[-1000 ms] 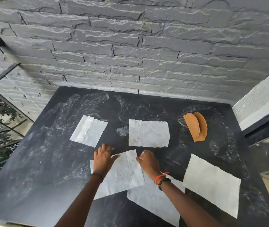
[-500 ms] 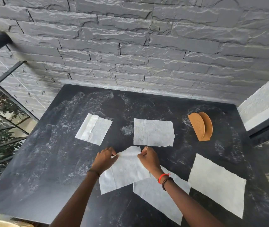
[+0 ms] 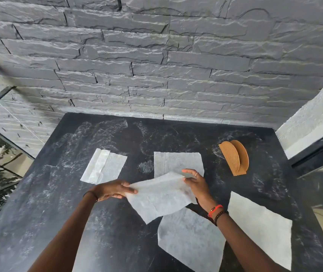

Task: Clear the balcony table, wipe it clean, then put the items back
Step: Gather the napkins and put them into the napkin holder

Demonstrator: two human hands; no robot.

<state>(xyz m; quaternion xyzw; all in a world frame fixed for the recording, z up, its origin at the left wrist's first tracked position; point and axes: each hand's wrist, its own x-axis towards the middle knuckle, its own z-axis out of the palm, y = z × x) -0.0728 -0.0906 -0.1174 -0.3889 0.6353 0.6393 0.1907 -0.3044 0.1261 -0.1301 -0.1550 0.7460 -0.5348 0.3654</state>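
One napkin is pinched between left hand and right hand; other napkins, napkin holder and dusty desk are judged not yet dealt with.

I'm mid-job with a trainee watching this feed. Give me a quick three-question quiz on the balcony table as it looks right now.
1. True or false: the wooden napkin holder has napkins standing in it.
2. Fill in: the lifted napkin is held by ___ hands.
3. How many other napkins lie on the table? A two, B four, C six.
Key: 1 false, it stands empty. 2 both: the left hand and right hand each grip an edge. 3 B.
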